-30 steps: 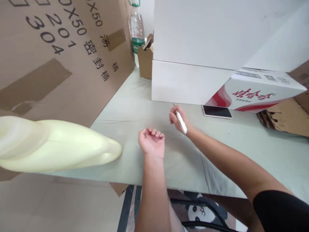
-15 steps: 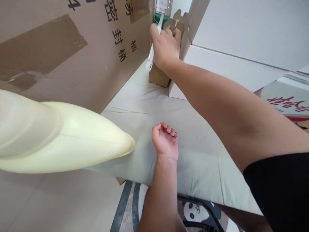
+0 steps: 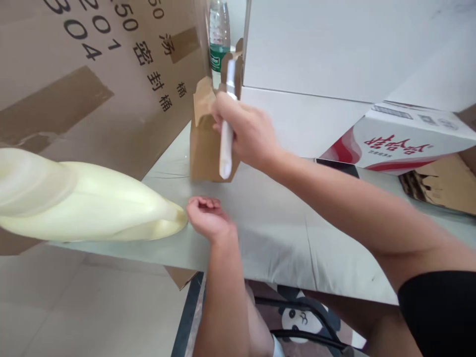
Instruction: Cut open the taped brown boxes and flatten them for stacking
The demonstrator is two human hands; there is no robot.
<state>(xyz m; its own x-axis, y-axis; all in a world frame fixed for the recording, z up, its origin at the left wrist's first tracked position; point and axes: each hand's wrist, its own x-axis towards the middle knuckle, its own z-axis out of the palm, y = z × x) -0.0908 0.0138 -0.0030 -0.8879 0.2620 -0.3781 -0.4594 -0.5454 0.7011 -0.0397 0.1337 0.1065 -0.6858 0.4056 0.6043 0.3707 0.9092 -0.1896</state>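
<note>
My right hand (image 3: pixel 247 126) is closed around a slim white stick-like tool (image 3: pixel 226 144), held nearly upright and blurred by motion; its exact kind is unclear. Just behind the tool stands an open brown cardboard box (image 3: pixel 204 148) with its flaps up. My left hand (image 3: pixel 208 215) rests palm up over the pale cloth (image 3: pixel 267 233), fingers loosely curled, nothing in it. Close beside its thumb is the tapered tip of a large smooth pale-yellow object (image 3: pixel 111 203), whose kind I cannot make out.
A large printed carton (image 3: pixel 122 114) stands at the left. Behind the small box is a green-labelled plastic bottle (image 3: pixel 219 44). A big white box-like surface (image 3: pixel 308 49) fills the back right, beside a white-and-red carton (image 3: pixel 394 141). Below the cloth's edge lies a panda-patterned mat (image 3: pixel 303 322).
My right hand has drawn the white tool back from the small box, toward me, and turned it more upright. The view has shifted right; my left hand now appears nearer the yellow tip.
</note>
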